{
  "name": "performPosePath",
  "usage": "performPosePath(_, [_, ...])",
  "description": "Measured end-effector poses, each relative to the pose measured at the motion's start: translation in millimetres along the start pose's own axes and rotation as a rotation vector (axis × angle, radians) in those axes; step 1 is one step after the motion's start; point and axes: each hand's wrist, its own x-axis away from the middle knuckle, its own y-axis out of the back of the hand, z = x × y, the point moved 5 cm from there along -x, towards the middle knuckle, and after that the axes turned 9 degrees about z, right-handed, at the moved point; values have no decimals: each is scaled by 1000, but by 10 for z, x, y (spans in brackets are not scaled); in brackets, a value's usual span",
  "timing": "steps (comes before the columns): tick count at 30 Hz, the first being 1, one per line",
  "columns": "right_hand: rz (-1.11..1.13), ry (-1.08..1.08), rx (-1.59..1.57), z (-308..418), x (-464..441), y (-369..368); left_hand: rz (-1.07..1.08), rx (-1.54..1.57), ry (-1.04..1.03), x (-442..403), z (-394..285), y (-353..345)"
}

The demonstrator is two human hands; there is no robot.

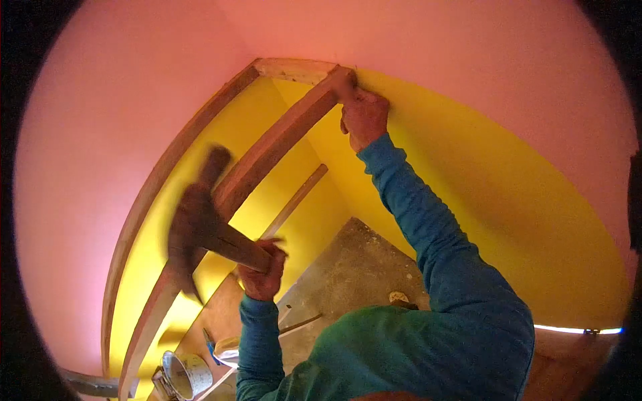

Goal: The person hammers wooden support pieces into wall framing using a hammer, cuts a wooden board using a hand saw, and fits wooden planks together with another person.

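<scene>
My left hand (262, 275) is closed around the handle of a claw hammer (194, 230), whose dark head is blurred by motion. The hammer head overlaps a long wooden beam (274, 144) in my view; I cannot tell whether they touch. At the beam's far end, close to the wall, my right hand (368, 117) has its fingers curled and is pressed to the wood, gripping it at the side. A short crosspiece (294, 69) joins that end to a second wooden beam (167, 164) along the pink wall.
Yellow wall panels (455, 180) lie below the pink walls (468, 53). On the floor (354, 274) below, a white bucket (190, 374) stands at lower left, near a blue-handled tool (212, 349). A thin wooden strip (297, 197) slants up behind the hammer.
</scene>
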Motion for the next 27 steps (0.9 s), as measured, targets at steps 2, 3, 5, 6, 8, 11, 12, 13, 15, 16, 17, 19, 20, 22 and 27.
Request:
performPosePath(2, [9, 13, 58, 11, -18, 22, 227, -331, 190, 440, 866, 102])
performPosePath(3, [12, 38, 138, -41, -73, 60, 237, -447, 191, 559, 910, 5])
performPosePath(5, [-1, 61, 216, -2, -54, 41, 253, -681, 191, 793, 1000, -191])
performPosePath(6, [-17, 58, 214, 86, 10, 12, 166, -596, 248, 678, 651, -281])
performPosePath(8, [-20, 45, 178, 107, 49, -4, -38, -742, 243, 469, 865, -279])
performPosePath(11, [10, 34, 143, 67, 6, 19, -179, -780, 170, -4, 661, -315])
performPosePath(12, [20, 32, 177, 83, 28, 15, -203, -745, 134, -147, 615, -345])
performPosePath(13, [30, 28, 211, 92, 51, 16, -225, -710, 100, -266, 580, -372])
performPosePath(15, [8, -8, 186, 140, 91, 0, -240, -641, 101, -312, 509, -425])
performPosePath(16, [-4, -22, 170, 150, 71, -10, -236, -628, 102, -300, 524, -464])
performPosePath(17, [-5, -26, 154, 156, 81, -12, -227, -617, 102, -222, 535, -495])
performPosePath(19, [-9, -31, 114, 149, 87, -17, -235, -564, 104, -173, 551, -562])
performPosePath(20, [-3, 1, 187, 113, 45, 6, -229, -566, 104, -207, 518, -588])
performPosePath(22, [16, 76, 309, 57, -28, 26, -223, -567, 114, -240, 421, -633])
performPosePath(27, [184, 147, 318, -46, 151, 139, -200, -520, 160, -153, 314, -671])
